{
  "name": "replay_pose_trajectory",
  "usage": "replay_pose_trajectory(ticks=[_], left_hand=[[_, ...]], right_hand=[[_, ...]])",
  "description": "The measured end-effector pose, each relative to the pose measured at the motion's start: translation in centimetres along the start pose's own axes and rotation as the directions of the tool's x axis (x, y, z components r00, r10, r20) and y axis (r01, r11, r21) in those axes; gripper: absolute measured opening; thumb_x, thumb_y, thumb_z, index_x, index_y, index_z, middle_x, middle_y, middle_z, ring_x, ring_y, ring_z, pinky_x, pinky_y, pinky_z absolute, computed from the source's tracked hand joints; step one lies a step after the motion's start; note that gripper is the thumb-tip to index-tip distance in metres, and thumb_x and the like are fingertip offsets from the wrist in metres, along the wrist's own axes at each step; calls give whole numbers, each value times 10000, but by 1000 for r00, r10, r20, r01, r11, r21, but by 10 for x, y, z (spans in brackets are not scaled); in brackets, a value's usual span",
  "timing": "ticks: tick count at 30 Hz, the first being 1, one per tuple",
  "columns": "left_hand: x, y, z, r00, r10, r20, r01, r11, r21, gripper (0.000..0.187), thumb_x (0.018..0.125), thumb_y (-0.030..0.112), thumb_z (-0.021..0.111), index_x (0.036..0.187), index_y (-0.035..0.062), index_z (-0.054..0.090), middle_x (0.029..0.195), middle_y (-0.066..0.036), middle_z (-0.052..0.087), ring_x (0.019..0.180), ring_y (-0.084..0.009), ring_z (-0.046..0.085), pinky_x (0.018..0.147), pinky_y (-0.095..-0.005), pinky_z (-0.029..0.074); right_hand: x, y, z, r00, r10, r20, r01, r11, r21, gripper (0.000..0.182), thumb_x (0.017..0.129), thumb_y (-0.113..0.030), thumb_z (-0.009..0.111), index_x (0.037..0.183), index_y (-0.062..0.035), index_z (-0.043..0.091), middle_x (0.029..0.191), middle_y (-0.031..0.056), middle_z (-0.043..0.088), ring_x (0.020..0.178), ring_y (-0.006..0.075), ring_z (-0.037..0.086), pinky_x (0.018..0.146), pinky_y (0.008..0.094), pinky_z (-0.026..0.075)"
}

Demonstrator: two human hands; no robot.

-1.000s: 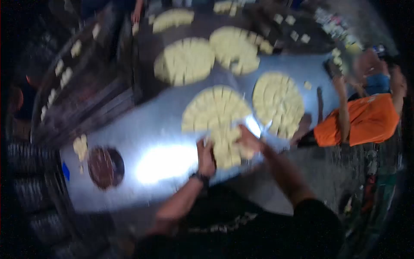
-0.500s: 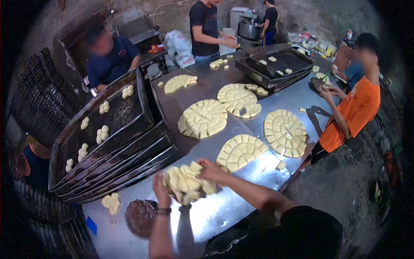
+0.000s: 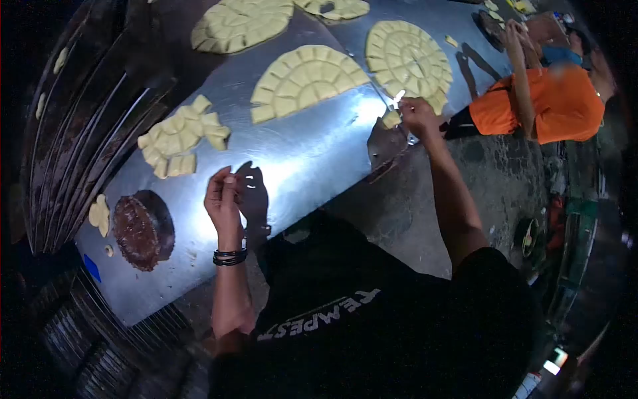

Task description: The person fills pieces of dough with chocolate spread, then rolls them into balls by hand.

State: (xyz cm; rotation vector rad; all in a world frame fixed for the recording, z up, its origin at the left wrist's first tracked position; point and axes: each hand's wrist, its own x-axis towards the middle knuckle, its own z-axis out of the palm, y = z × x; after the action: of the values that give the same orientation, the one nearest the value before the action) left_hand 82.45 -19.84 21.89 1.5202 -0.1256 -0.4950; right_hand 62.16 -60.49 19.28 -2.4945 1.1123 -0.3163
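My left hand (image 3: 224, 193), with dark bands at the wrist, hovers above the metal table; its fingers are curled in towards the thumb and I see nothing in them. To its upper left lies a heap of cut dough pieces (image 3: 178, 138). My right hand (image 3: 420, 118) is closed at the table's edge, beside a small dough piece (image 3: 391, 120). A bright white object (image 3: 399, 98) shows at its fingertips and something shiny below it; what it grips I cannot make out. Near it are a scored dough round (image 3: 409, 63) and a half round (image 3: 309, 80).
A brown round lump or bowl (image 3: 143, 229) sits at the table's left, by a small dough cluster (image 3: 100, 215) and a blue piece (image 3: 92, 267). Stacked dark trays (image 3: 86, 126) rise at the left. A person in an orange shirt (image 3: 565, 103) works at the right.
The dough pieces that both my hands held now lie on the table at the left. My right hand has moved right to the table's edge. The view has tilted down.
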Motion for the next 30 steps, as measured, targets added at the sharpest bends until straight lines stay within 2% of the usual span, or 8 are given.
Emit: replay_pose_trajectory(ticks=[5, 8, 11, 15, 20, 24, 27, 30], left_hand=[[-25, -3, 59, 965, -108, 238, 96, 993, 64, 248, 890, 224, 584, 1056, 39, 594, 889, -43, 632, 769, -98, 570, 648, -222, 457], [-30, 1, 79, 960, -68, 273, 42, 994, 100, 263, 882, 223, 601, 1054, 25, 591, 917, -39, 620, 819, -108, 574, 700, -234, 471], [-31, -2, 94, 977, 211, 36, -213, 973, 85, 265, 858, 168, 634, 1068, 17, 579, 927, -42, 618, 832, -109, 567, 732, -246, 472], [-39, 31, 83, 832, 411, -373, -460, 887, -47, 246, 841, 85, 641, 1051, -18, 563, 768, -5, 561, 710, -60, 512, 660, -212, 441], [-60, 31, -1, 646, 636, -423, -563, 771, 298, 213, 802, 45, 667, 999, 15, 592, 738, -38, 637, 583, -54, 562, 500, -209, 440], [-80, 1, -64, 576, 721, -386, -578, 693, 432, 305, 816, 172, 661, 1065, 20, 574, 743, -65, 586, 630, -135, 568, 547, -260, 460], [-87, -8, -101, 493, 530, -690, -571, 795, 202, 441, 915, 314, 511, 1180, -36, 467, 898, -87, 532, 788, -148, 521, 689, -280, 450], [-86, -18, -153, 422, 413, -807, -579, 808, 111, 496, 947, 382, 403, 1233, -22, 384, 1072, -108, 493, 896, -146, 481, 767, -267, 408]], right_hand=[[-20, 2, 18, 882, -404, -243, 422, 906, 27, 163, 778, -196, 655, 812, -44, 609, 779, 143, 611, 695, 313, 604, 635, 389, 492], [-34, -53, 14, 975, -221, -19, 216, 926, 308, 191, 745, -178, 700, 839, -42, 604, 783, 122, 604, 695, 259, 614, 599, 351, 490], [-65, -144, 6, 869, -113, 482, -357, 531, 769, 205, 776, -147, 704, 909, -27, 604, 853, 54, 632, 721, 152, 608, 582, 253, 506], [-104, -236, 20, 706, -472, 528, -418, 323, 849, 268, 762, -34, 701, 1008, -15, 596, 903, 70, 634, 746, 133, 612, 611, 221, 503], [-110, -302, 35, 108, -766, 634, -694, 399, 600, 757, 779, -84, 672, 1395, -64, 233, 1036, 130, 610, 843, 176, 616, 711, 279, 499], [-130, -371, 41, -336, -506, 794, -629, 748, 211, 805, 809, -52, 631, 1448, -202, 165, 1019, 74, 560, 837, 176, 622, 725, 309, 533], [-149, -415, 88, -504, -530, 682, -598, 784, 166, 796, 810, -56, 636, 1447, -183, 176, 1036, 66, 563, 840, 161, 618, 707, 277, 535], [-168, -479, 118, -349, -580, 736, -286, 814, 506, 612, 804, -73, 639, 1358, -146, 390, 1042, 92, 604, 865, 158, 618, 724, 273, 522]])
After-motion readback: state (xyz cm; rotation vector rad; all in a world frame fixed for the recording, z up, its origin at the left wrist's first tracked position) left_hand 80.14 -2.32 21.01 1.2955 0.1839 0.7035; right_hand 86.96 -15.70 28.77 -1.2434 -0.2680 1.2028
